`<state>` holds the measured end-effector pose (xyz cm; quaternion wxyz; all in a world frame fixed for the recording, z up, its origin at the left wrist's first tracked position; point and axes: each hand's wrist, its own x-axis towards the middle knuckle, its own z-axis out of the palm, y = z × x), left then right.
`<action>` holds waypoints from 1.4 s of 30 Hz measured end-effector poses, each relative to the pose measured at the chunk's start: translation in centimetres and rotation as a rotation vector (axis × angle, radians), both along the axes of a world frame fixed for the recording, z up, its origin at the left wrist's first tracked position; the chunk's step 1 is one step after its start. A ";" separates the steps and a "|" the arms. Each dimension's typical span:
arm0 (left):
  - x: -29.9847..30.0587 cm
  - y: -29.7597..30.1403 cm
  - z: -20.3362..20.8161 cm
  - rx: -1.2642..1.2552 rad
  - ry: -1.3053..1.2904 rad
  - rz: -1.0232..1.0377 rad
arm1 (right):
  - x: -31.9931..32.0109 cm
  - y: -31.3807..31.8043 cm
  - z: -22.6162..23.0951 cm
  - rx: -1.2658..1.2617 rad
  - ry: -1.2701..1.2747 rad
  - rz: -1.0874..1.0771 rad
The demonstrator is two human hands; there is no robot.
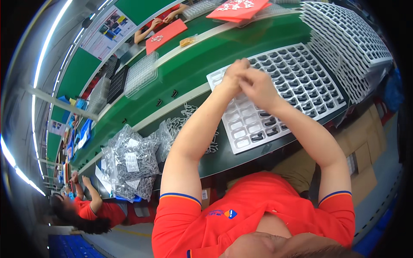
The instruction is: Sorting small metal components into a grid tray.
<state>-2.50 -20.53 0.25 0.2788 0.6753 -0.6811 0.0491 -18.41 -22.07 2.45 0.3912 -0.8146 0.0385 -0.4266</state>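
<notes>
The person's left hand (233,76) and right hand (257,87) are raised and pressed together over the work, fingers curled in toward each other. Whatever small piece they may pinch is hidden between the fingers, so it cannot be told whether they grip anything.

Directly beneath the hands lies a white compartment tray (241,129) on the dark tabletop (223,157). Its pockets nearer than the hands are mostly unfilled, with a few small black parts (258,137) seated there, while the pockets beyond and to the right of the hands are nearly all filled.

To the left of the hands, white part frames (183,122) lie loose on the tabletop, and farther left sit clear bags of grey parts (131,161).

Beyond the hands runs a green conveyor belt (193,64). To the far right of them stands a stack of white trays (344,38). Farthest off, across the belt, another person's hands (161,19) rest by a red tray (165,34).
</notes>
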 end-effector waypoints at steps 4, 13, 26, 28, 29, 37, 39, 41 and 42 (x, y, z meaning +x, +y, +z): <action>1.6 3.3 -0.2 -0.238 0.352 0.185 | 3.1 -1.6 1.5 0.502 -0.013 0.211; -0.2 14.0 0.0 -0.291 1.158 0.316 | 7.0 0.9 -2.0 0.337 0.163 0.292; -0.5 15.2 -1.2 -0.337 1.374 0.236 | 6.6 1.5 -3.0 0.390 0.202 0.284; -0.7 15.2 -1.2 -0.334 1.366 0.227 | 6.5 1.5 -3.0 0.358 0.230 0.266; -0.8 15.3 -1.1 -0.339 1.361 0.244 | 6.5 1.6 -3.0 0.342 0.243 0.257; -0.8 15.6 -0.8 -0.321 1.253 0.292 | 6.6 1.6 -3.2 0.281 0.229 0.253; -0.8 15.7 -0.8 -0.305 1.219 0.300 | 6.4 1.5 -2.9 0.284 0.260 0.245; -0.9 15.8 -0.6 -0.286 1.212 0.299 | 6.2 1.4 -2.6 0.284 0.323 0.235; -1.0 15.8 -0.5 -0.269 1.208 0.296 | 6.1 1.3 -2.7 0.289 0.321 0.230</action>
